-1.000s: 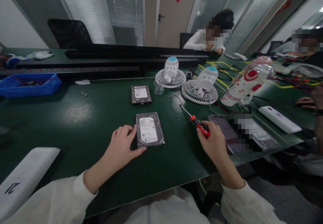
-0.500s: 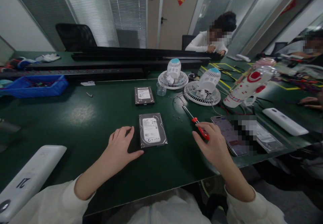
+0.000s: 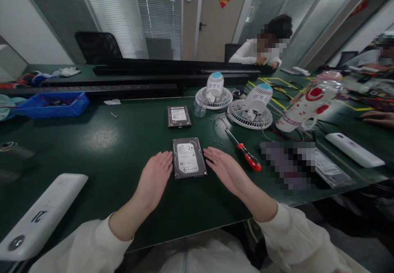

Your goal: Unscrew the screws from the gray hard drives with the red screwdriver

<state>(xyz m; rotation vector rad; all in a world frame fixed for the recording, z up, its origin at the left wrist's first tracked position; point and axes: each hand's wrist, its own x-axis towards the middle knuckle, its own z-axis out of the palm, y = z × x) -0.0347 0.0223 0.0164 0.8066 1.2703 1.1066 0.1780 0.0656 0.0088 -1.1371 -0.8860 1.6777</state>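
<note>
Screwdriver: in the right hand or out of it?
Out. The screwdriver lies on the green table; the right hand is open, its fingers beside the nearer hard drive.

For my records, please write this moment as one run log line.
nearer hard drive: flat on table; left hand: open, at its left edge; right hand: open, at its right edge; contact: unclear; screwdriver: unheld, on table
</note>
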